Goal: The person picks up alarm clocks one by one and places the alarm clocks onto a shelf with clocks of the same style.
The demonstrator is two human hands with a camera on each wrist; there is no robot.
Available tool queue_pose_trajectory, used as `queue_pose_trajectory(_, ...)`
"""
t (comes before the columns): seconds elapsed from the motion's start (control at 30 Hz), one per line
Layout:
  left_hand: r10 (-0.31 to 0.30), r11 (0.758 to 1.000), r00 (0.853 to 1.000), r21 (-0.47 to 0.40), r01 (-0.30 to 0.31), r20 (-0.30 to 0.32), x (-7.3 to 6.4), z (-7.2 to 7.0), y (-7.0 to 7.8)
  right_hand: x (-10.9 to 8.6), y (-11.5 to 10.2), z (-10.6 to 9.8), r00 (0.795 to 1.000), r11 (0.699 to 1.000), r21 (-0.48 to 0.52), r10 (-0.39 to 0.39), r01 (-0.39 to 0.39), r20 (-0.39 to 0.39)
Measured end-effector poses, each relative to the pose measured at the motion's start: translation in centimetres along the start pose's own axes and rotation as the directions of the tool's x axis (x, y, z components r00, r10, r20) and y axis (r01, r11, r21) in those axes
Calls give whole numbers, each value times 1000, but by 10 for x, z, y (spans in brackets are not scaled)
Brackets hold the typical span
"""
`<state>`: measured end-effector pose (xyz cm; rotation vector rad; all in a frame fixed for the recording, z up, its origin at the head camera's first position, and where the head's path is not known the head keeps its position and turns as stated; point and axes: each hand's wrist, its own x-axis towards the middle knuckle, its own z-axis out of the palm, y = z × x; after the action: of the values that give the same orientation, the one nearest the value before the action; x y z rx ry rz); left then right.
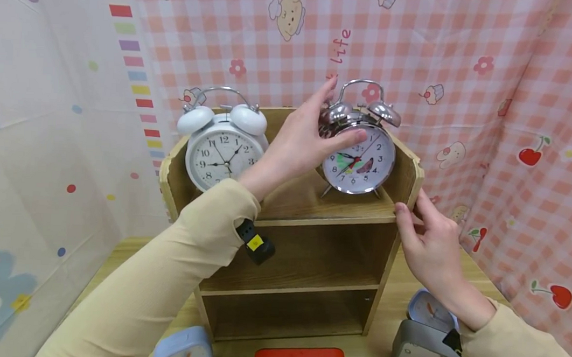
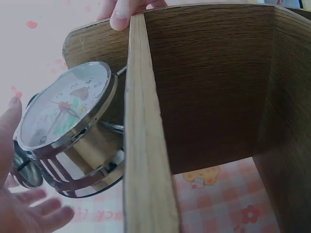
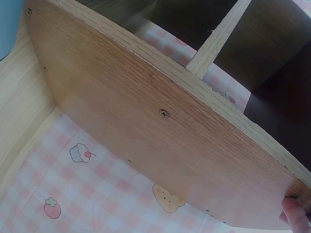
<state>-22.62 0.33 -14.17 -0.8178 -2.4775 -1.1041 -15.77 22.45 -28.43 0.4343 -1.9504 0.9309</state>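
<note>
Looking from the head, we see the left hand [image 1: 305, 136] splayed around the silver clock [image 1: 359, 169] on the top shelf [image 1: 290, 197], the right hand [image 1: 433, 245] pinching the rack's side [image 1: 418, 177]; the left wrist view shows fingers [image 2: 54, 219] apart, the right one fingertip [image 3: 295, 212].

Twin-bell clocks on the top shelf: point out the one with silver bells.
The chrome-cased clock by the left hand; the white clock has white bells and a white casing instead.
</note>
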Motion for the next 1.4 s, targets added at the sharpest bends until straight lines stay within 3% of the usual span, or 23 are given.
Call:
queue_pose_trajectory(0.2,100,995,992,28,-98,-71,-7,-3,4,-1,0,1,1000,1000,-13,-6,5,-15)
queue_pose_trajectory(0.43,270,961,957,96,-261,-104,-22,-6,5,-1,-1,1,1000,999,-43,6,-7,-21)
queue_pose_trajectory(0.83,331,931,941,186,-315,-63,-48,-13,1,-1,-1,1,1000,1000,-17,5,-5,-22)
queue_pose_trajectory(1.2,479,845,877,294,-447,-44,-72,-23,-10,0,-2,2,1000,1000,-11,-12,11,-29)
queue_pose_trajectory(1.4,603,742,797,396,-541,-43,-86,-29,-20,-1,-2,2,999,1000,-17,-11,11,-38)
